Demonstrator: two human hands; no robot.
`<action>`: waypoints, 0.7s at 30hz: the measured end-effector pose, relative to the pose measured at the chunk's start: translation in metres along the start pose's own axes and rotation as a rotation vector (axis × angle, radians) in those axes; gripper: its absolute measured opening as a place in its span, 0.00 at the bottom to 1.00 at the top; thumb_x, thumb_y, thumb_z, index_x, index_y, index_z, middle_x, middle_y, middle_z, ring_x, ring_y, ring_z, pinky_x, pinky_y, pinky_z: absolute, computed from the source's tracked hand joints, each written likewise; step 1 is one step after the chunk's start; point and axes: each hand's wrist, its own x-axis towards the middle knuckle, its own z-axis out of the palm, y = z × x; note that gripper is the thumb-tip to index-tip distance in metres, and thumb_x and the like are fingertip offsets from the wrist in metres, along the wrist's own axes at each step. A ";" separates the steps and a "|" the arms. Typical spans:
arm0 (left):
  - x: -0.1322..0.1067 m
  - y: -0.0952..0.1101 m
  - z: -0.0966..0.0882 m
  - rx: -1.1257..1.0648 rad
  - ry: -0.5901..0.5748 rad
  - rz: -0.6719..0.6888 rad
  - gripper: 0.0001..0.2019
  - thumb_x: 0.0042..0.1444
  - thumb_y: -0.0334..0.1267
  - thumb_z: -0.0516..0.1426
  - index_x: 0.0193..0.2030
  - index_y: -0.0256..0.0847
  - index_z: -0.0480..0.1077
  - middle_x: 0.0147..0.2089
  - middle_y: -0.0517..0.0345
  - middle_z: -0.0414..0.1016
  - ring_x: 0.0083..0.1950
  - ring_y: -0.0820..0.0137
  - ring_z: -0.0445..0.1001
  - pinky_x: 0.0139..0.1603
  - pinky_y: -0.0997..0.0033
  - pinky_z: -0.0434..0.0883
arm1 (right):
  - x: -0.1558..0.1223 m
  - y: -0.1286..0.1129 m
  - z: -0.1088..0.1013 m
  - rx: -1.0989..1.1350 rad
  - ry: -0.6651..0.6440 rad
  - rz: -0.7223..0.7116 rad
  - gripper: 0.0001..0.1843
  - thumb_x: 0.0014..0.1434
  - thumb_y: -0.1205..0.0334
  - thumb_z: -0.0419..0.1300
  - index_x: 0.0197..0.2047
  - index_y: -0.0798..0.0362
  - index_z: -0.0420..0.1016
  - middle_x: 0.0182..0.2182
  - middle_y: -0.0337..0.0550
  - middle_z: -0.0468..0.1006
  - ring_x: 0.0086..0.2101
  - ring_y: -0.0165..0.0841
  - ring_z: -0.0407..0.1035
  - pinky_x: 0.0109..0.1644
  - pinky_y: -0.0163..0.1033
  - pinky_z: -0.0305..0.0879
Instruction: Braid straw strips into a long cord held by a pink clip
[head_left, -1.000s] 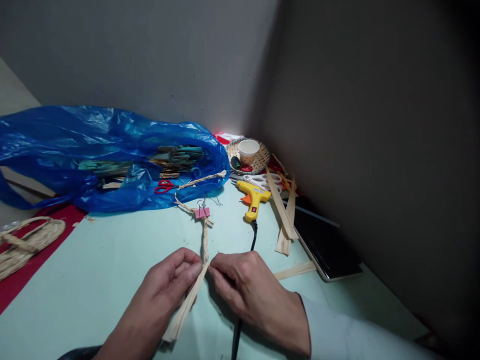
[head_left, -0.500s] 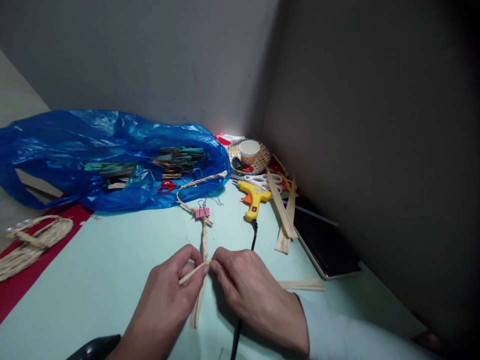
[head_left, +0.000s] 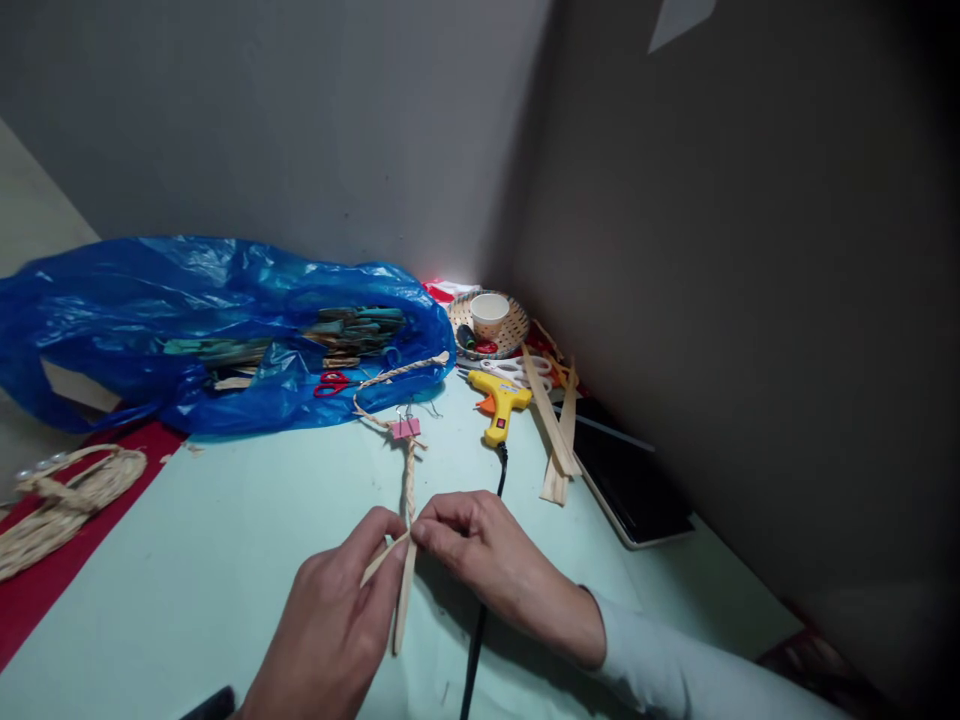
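Observation:
A pale braided cord runs down the table from a pink binder clip that grips it. At the braid's lower end, my left hand pinches a flat straw-coloured strip between thumb and finger. My right hand is closed at the same spot, its thumb and fingertips pinched on the braid's end; the exact strand under them is hidden. Another loose strip hangs from the braid toward me, between the two hands. Past the clip, the cord's thinner end bends up onto the blue plastic.
A yellow glue gun lies beyond my right hand, its black cord passing under that wrist. Loose strips and a black tablet-like device lie right. A blue plastic bag, red scissors and a woven tray are behind.
Both hands stay pinched at the braid's end. My right hand has turned slightly, its wrist a little higher. The loose strips below now lie closer together. The view has shifted slightly.

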 end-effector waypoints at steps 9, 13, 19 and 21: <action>-0.011 -0.014 0.008 0.217 0.176 0.515 0.07 0.59 0.31 0.53 0.34 0.42 0.72 0.22 0.62 0.75 0.22 0.71 0.74 0.27 0.76 0.69 | -0.004 0.003 0.006 0.022 0.003 -0.002 0.15 0.57 0.69 0.52 0.20 0.57 0.68 0.16 0.34 0.65 0.20 0.24 0.56 0.26 0.30 0.51; -0.016 -0.025 0.020 0.558 0.269 0.954 0.13 0.55 0.21 0.49 0.42 0.33 0.71 0.18 0.63 0.71 0.16 0.72 0.70 0.19 0.75 0.66 | -0.005 0.002 -0.001 0.184 -0.084 0.079 0.15 0.58 0.68 0.51 0.21 0.57 0.69 0.14 0.35 0.64 0.18 0.25 0.55 0.22 0.31 0.49; -0.019 -0.025 0.021 0.832 0.260 1.073 0.13 0.58 0.23 0.50 0.46 0.22 0.70 0.17 0.62 0.70 0.15 0.69 0.70 0.16 0.69 0.64 | -0.004 -0.001 -0.004 0.215 -0.062 0.078 0.14 0.59 0.68 0.52 0.25 0.59 0.75 0.21 0.40 0.72 0.24 0.27 0.61 0.29 0.31 0.56; -0.018 -0.020 0.013 0.678 0.199 0.986 0.12 0.62 0.33 0.52 0.47 0.27 0.71 0.21 0.59 0.73 0.19 0.69 0.72 0.19 0.69 0.67 | -0.004 0.001 -0.003 0.155 -0.044 0.060 0.15 0.60 0.67 0.52 0.24 0.58 0.73 0.21 0.40 0.72 0.24 0.27 0.62 0.31 0.31 0.57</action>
